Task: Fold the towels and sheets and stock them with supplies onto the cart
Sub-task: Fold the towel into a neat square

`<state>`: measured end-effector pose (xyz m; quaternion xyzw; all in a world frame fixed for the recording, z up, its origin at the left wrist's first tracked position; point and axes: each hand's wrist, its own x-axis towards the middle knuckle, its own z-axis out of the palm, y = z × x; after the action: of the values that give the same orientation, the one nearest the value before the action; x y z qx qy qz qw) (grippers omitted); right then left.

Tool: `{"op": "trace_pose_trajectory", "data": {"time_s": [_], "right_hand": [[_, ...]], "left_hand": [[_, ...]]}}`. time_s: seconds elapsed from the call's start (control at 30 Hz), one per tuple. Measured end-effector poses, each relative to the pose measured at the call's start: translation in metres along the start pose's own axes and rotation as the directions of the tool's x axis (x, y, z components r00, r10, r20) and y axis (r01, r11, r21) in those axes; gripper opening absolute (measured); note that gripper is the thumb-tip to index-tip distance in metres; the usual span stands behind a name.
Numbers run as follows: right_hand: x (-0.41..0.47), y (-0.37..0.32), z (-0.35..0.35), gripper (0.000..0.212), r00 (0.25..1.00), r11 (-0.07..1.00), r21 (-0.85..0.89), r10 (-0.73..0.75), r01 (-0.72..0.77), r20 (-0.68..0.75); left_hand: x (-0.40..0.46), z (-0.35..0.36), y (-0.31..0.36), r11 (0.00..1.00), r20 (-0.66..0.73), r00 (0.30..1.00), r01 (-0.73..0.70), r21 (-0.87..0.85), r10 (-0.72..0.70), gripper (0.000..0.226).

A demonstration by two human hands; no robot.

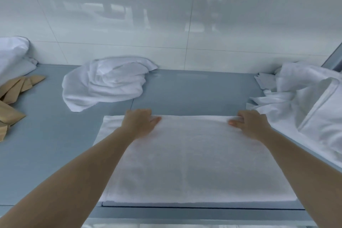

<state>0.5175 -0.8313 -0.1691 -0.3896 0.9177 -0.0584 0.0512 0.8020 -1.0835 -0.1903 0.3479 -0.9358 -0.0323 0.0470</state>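
A white towel [192,157] lies flat on the grey table [46,153], folded into a wide rectangle. My left hand [141,122] grips its far edge near the left corner, fingers curled over the edge and thumb on top. My right hand [249,122] grips the same far edge near the right corner in the same way. A crumpled white towel [107,81] sits behind, against the wall. A heap of white sheets [307,102] lies at the right.
Tan cloths [13,94] lie crumpled at the left edge, with a white pillow-like bundle [13,55] behind them. A glossy white tiled wall [166,15] closes the back of the table. The table's front edge runs along the bottom.
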Motion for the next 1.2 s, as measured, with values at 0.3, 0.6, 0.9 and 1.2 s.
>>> {"op": "trace_pose_trajectory", "data": {"time_s": [0.3,0.6,0.9,1.2], "right_hand": [[0.002,0.016,0.005,0.012,0.992,0.856,0.510,0.123,-0.088,-0.035],[0.002,-0.001,0.017,0.016,0.949,0.981,0.138,0.171,-0.138,-0.267],[0.004,-0.094,0.043,0.027,0.909,0.934,-0.067,-0.358,0.352,-0.211],[0.008,-0.209,0.053,0.038,0.818,0.809,0.119,-0.571,0.575,-0.070]], "left_hand": [[0.039,0.017,0.145,0.948,-0.033,0.974,-0.226,-0.226,0.224,0.025],[0.043,0.034,0.155,0.980,-0.155,0.976,-0.171,-0.105,0.154,0.025],[0.028,0.027,0.110,0.983,-0.194,0.967,-0.180,-0.046,0.168,0.020],[-0.016,0.012,-0.031,0.999,-0.219,0.975,0.041,-0.036,-0.048,0.030]]}}
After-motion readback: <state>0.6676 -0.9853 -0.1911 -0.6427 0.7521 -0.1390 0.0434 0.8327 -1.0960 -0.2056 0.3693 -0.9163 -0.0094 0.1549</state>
